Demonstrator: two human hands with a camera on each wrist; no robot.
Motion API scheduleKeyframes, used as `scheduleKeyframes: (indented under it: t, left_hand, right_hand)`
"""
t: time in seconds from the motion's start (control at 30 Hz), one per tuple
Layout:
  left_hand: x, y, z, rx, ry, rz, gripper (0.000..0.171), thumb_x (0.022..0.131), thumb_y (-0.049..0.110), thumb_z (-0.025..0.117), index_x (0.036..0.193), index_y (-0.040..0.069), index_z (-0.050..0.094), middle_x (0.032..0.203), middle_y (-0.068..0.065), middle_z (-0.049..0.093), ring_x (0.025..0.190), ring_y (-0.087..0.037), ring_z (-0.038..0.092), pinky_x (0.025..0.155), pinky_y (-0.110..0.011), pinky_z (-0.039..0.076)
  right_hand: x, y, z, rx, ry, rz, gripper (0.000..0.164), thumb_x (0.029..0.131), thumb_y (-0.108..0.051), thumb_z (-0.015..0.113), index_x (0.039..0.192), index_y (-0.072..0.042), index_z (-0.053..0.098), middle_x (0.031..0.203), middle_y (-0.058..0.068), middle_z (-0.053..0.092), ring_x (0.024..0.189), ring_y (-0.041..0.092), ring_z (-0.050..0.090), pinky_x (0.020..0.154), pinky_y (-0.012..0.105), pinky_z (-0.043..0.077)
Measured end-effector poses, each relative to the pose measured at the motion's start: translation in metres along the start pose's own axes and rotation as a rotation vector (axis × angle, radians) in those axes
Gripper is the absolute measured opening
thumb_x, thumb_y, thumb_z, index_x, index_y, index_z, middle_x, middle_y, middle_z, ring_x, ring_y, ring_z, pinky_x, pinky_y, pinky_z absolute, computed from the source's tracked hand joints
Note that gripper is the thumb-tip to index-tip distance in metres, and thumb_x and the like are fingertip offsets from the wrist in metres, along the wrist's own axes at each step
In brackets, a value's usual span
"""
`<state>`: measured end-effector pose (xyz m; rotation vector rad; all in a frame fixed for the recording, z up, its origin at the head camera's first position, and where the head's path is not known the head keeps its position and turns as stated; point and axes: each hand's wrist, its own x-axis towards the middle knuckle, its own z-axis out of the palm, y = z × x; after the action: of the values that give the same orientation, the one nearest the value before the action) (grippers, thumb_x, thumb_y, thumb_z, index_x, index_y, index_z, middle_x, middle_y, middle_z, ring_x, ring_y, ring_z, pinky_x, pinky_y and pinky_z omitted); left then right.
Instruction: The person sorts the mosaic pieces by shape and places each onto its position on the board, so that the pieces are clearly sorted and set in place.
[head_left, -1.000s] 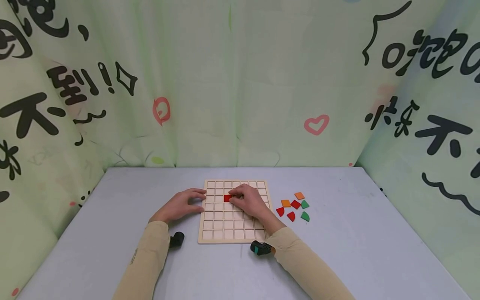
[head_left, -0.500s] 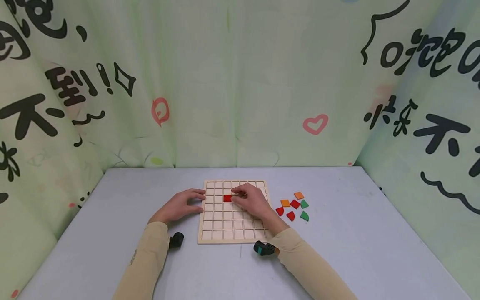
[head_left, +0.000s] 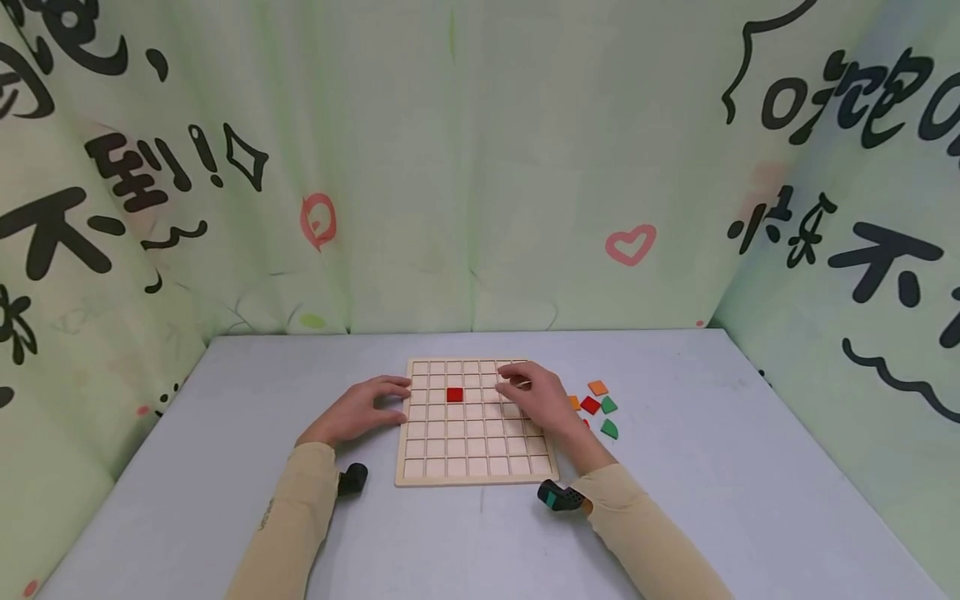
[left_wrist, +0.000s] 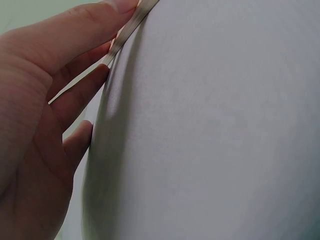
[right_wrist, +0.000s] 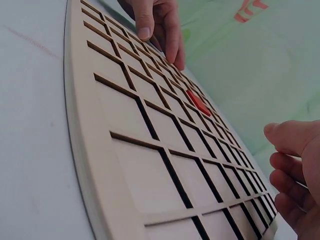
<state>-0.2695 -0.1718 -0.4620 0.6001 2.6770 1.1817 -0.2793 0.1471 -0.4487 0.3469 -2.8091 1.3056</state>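
A wooden grid board (head_left: pixel 456 448) with square cells lies on the table. One red square tile (head_left: pixel 454 395) sits in a cell in its upper part; the right wrist view also shows this tile. My left hand (head_left: pixel 360 410) rests at the board's left edge, thumb and fingertips against the frame; the left wrist view shows this contact. Over the board's right side hovers my right hand (head_left: pixel 538 396), thumb and fingers apart, with nothing between them. In the right wrist view, that hand's fingers (right_wrist: pixel 289 172) are loosely bent beyond the grid.
Right of the board lie loose tiles: a red square (head_left: pixel 591 405), two orange ones, one farther back (head_left: pixel 597 387), and two green rounded pieces, the nearer (head_left: pixel 610 429) by the right forearm. The forearm partly covers the red rounded ones. A printed curtain (head_left: pixel 405 208) encloses the table.
My right hand has let go of the red square tile and moved right, away from it. The tile stays in its cell. My left hand has kept its place.
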Motion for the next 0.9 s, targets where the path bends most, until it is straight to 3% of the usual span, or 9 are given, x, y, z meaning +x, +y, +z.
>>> scheduleKeyframes:
  t: [0.43,0.9]
  left_hand:
    - [0.001,0.001,0.0,0.015,-0.008,-0.008,0.044,0.086,0.022,0.076,0.125,0.006,0.066,0.145,-0.004,0.05,0.139,-0.03,0.037,0.114,-0.048,0.031]
    - [0.0,0.002,0.0,0.008,-0.005,-0.006,0.043,0.086,0.022,0.076,0.125,0.006,0.066,0.144,-0.003,0.051,0.139,-0.029,0.037,0.114,-0.047,0.031]
  right_hand:
    - [-0.013,0.024,-0.032,-0.086,0.066,-0.045,0.037,0.092,-0.023,0.069,0.125,-0.007,0.064,0.121,0.01,0.063,0.107,0.027,0.058,0.094,0.044,0.05]
    - [-0.029,0.047,-0.06,-0.121,0.048,0.006,0.039,0.093,-0.024,0.067,0.129,-0.007,0.062,0.126,0.011,0.061,0.108,0.027,0.057,0.089,0.043,0.053]
